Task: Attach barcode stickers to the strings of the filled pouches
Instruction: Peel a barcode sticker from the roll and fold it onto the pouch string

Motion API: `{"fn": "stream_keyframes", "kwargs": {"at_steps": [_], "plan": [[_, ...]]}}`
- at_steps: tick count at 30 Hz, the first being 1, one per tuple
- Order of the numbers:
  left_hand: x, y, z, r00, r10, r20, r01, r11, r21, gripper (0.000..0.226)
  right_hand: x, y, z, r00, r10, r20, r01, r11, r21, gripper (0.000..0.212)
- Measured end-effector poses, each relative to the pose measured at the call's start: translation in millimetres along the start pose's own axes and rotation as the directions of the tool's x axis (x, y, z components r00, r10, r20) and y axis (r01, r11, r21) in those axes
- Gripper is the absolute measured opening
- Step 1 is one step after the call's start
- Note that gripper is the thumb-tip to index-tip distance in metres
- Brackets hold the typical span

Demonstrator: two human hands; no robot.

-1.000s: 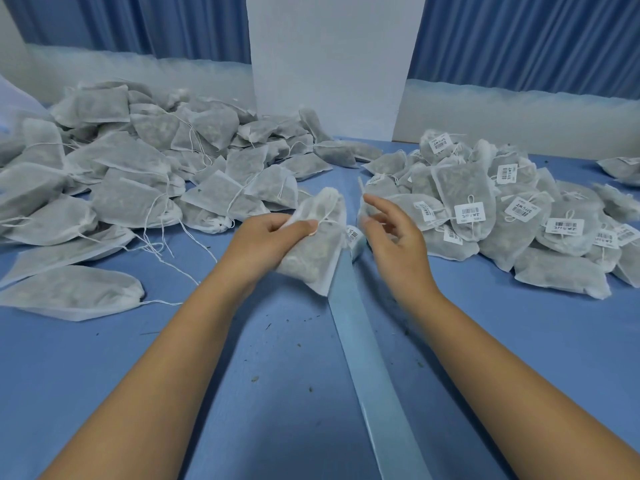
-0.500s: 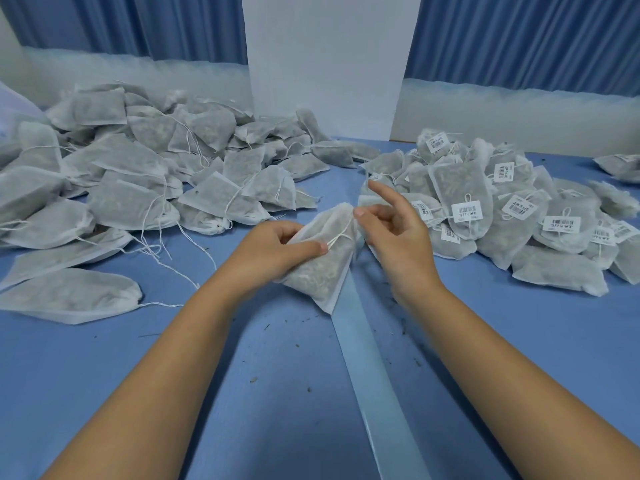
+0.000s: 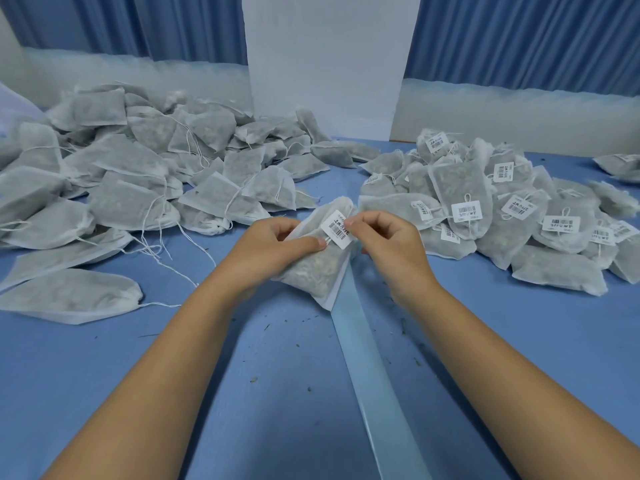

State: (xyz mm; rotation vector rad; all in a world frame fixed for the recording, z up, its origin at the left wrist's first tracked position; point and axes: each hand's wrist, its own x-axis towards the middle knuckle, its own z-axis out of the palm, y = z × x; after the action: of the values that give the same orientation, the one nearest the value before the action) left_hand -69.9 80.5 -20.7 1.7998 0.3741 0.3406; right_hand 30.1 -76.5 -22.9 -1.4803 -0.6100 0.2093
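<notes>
My left hand (image 3: 273, 247) grips a filled white mesh pouch (image 3: 317, 271) just above the blue table, its thumb pressing the pouch's strings flat. My right hand (image 3: 384, 244) pinches a white barcode sticker (image 3: 337, 229) by its right edge and holds it over those strings, at the tip of the left thumb. Whether the sticker is stuck to the strings I cannot tell. A pale blue backing strip (image 3: 374, 386) runs from under the pouch toward me.
A heap of pouches without stickers (image 3: 138, 181), loose strings trailing, fills the left of the table. A heap of pouches with barcode stickers (image 3: 491, 209) lies on the right. A white panel (image 3: 329, 64) and blue curtains stand behind. Bare tabletop (image 3: 277, 393) lies between my forearms.
My right hand, empty before, now pinches a barcode sticker over the pouch's strings. My left hand has lowered the pouch slightly, thumb now pressed on the strings.
</notes>
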Motion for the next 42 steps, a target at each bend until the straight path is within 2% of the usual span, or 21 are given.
{"fn": "stream_keyframes", "kwargs": {"at_steps": [2,4,6,12,15,18,21,24,27,30,32,34,42], "plan": [[0,0,0,0.999,0.024,0.042,-0.024,1.0,0.007,0.005,0,1,-1,1.0,-0.017,-0.011,0.016,1.0,-0.015,0.006],[0,0,1,0.997,0.049,0.058,-0.05,0.999,0.014,0.01,-1,1,0,0.999,-0.052,-0.012,0.052,0.997,-0.049,0.007],[-1,1,1,0.997,0.05,0.058,-0.051,0.999,0.01,0.004,-2,2,1,0.996,-0.088,-0.001,0.087,0.992,-0.086,0.009],[-2,4,7,1.0,0.005,0.001,-0.005,0.998,-0.059,0.048,-6,3,5,0.983,-0.176,0.044,0.181,0.971,-0.159,0.02],[1,1,9,0.997,0.01,-0.073,-0.015,0.998,-0.06,0.05,-9,3,7,0.978,-0.191,0.084,0.203,0.964,-0.173,0.03],[0,2,11,0.994,0.03,-0.106,-0.039,0.996,-0.081,0.033,-6,1,7,0.991,-0.116,0.062,0.12,0.99,-0.079,0.049],[-2,5,13,0.995,0.048,-0.082,-0.057,0.993,-0.108,0.023,-3,-3,4,0.999,0.049,0.02,-0.05,0.998,0.049,0.033],[-4,6,17,0.994,0.078,-0.077,-0.085,0.991,-0.103,0.023,-1,-5,2,0.958,0.234,0.164,-0.261,0.951,0.165,0.02],[-4,6,19,0.994,0.084,-0.073,-0.092,0.989,-0.117,0.026,0,-7,1,0.887,0.327,0.325,-0.433,0.832,0.347,0.038],[-5,7,19,0.993,0.1,-0.06,-0.107,0.985,-0.132,0.027,-1,-7,2,0.878,0.316,0.358,-0.452,0.793,0.409,0.045],[-5,6,19,0.993,0.106,-0.053,-0.113,0.98,-0.164,0.026,-1,-7,3,0.888,0.293,0.353,-0.435,0.785,0.441,0.035],[-5,6,20,0.993,0.104,-0.06,-0.113,0.976,-0.185,0.027,-1,-7,4,0.9,0.277,0.337,-0.411,0.797,0.443,0.029],[-4,5,21,0.989,0.079,-0.126,-0.107,0.967,-0.231,0.028,-3,-8,4,0.904,0.228,0.362,-0.364,0.855,0.37,0.028]]}}
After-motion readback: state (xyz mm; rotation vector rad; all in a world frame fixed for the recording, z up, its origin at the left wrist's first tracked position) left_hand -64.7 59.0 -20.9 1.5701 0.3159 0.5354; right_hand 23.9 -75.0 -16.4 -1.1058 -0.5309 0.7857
